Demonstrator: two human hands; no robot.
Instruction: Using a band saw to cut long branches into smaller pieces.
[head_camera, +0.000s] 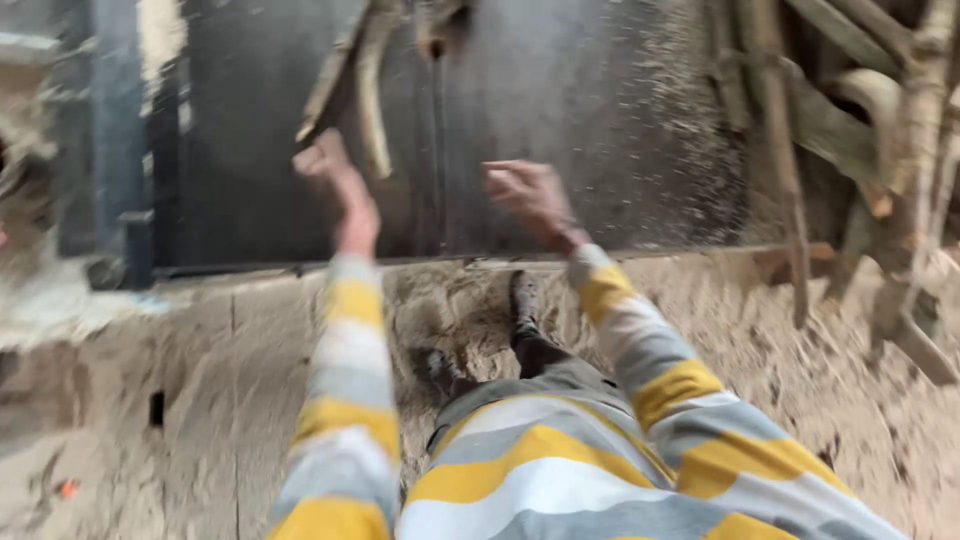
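Note:
My left hand (335, 180) is raised over a dark metal table (560, 120) and closes around the lower end of a rough wooden stick (345, 70) that slants up and away. A second curved stick (372, 100) lies just right of it. My right hand (530, 195) hovers over the table with fingers spread and bent, holding nothing. Both sleeves are striped yellow, grey and white. The picture is blurred by motion.
Sawdust (700, 140) is scattered across the right part of the table and covers the floor (800, 380). A heap of branches (880, 120) leans at the right. My dark shoes (525, 310) stand below the table edge. A dark post (115, 120) rises at the left.

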